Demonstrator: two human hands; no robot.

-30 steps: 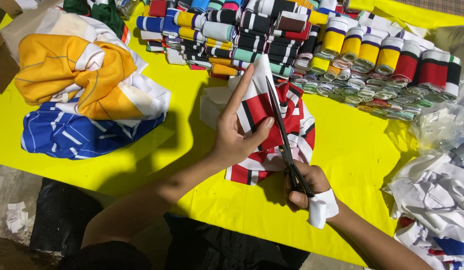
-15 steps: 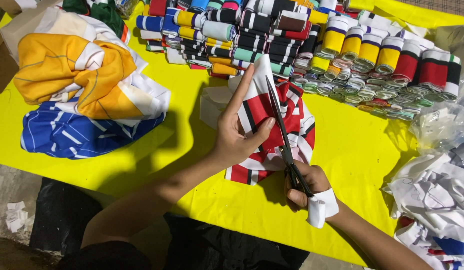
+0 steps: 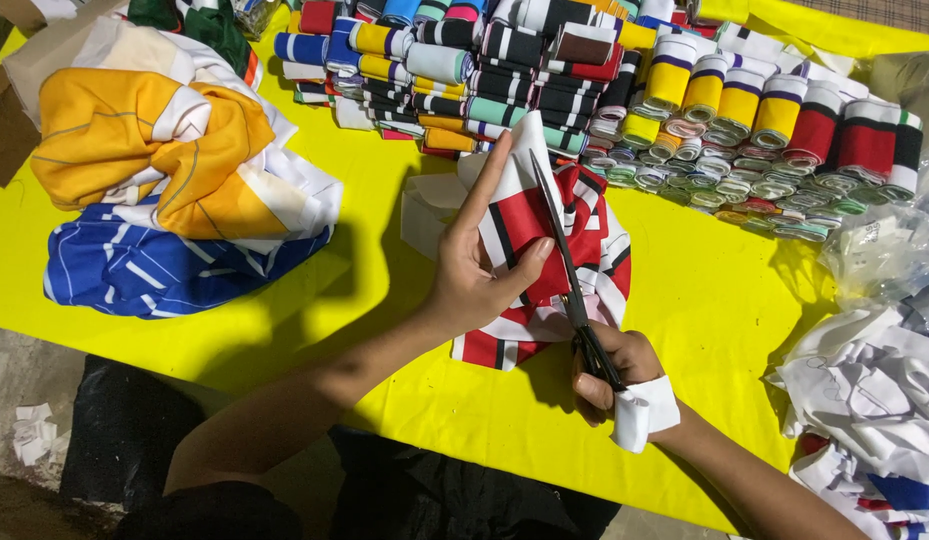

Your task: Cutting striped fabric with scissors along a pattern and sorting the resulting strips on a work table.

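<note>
Yellow cloth covers the table (image 3: 744, 300), smooth and flat. At the far left lies a soft heap of shirts (image 3: 174, 170), crumpled, in orange, white and blue (the blue part has thin white stripes). Behind the middle, many small rolls (image 3: 544, 70) of ribbed, striped fabric are stacked in rows, stretching off to the right.

The left hand (image 3: 479, 265) rests flat on the red cloth (image 3: 589, 240), which lies in the middle of the table just in front of the rolls. Its fingers are stretched out, not curled, with the first finger pointing up and away and the thumb pressing the cloth just beside the blade. The cloth is soft and floppy, red with white and black stripes, folded in loose layers. Its long side runs from near the person up toward the rolls, leaning a bit to the right.

The scissors (image 3: 564, 270) are long, thin and dark metal. Their tips point away from the person, toward the rolls, and they lie over the red cloth. The right hand (image 3: 609, 375) is curled tight around the handles. A white wrap (image 3: 644, 412) sits around that wrist.

At the far right lies a pile of white scraps (image 3: 864, 390), wrinkled, beside a clear plastic bag (image 3: 884, 250).
</note>
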